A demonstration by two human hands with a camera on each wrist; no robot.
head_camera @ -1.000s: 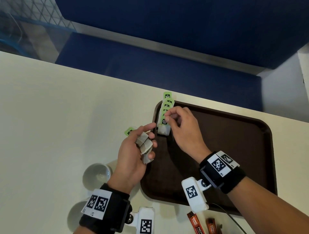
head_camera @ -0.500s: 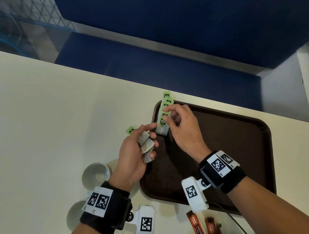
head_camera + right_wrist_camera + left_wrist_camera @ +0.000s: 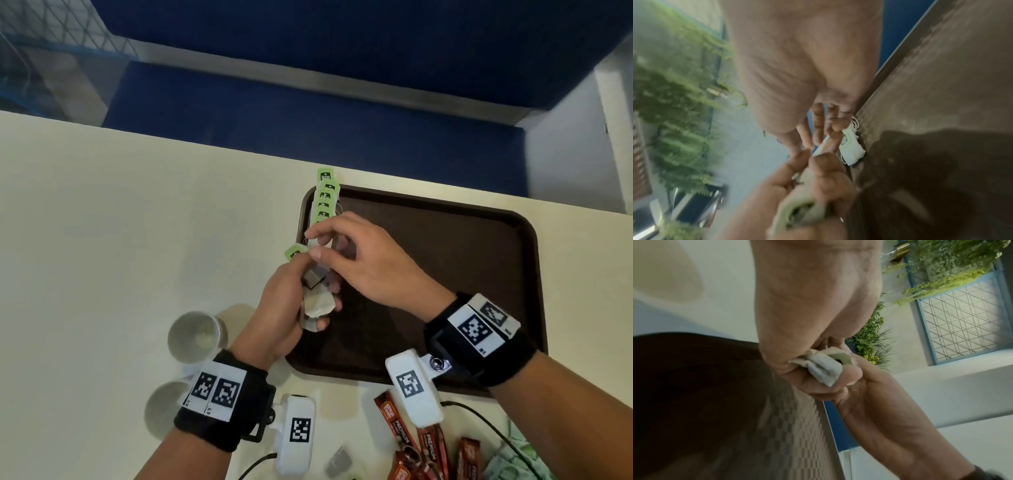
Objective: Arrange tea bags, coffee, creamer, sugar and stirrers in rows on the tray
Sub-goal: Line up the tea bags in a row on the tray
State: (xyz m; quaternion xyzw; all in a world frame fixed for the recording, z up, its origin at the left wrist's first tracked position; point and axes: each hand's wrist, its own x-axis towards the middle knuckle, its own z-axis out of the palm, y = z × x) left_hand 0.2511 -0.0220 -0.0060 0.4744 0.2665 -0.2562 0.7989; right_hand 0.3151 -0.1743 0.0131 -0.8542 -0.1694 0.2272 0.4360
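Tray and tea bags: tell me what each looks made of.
Tray: looks like dark brown moulded plastic, with a fine checkered anti-slip texture and a raised rounded rim. Tea bags held in the left hand: thin off-white filter paper, crumpling softly, with white strings and glossy green printed paper tags.

The things stood on a cream table [image 3: 120, 222]. On it lay a dark brown tray [image 3: 445, 246] at the right, two white cups [image 3: 196, 335] near the left front, and red sachets [image 3: 424, 442] with a black cable [image 3: 479, 416] at the front edge.
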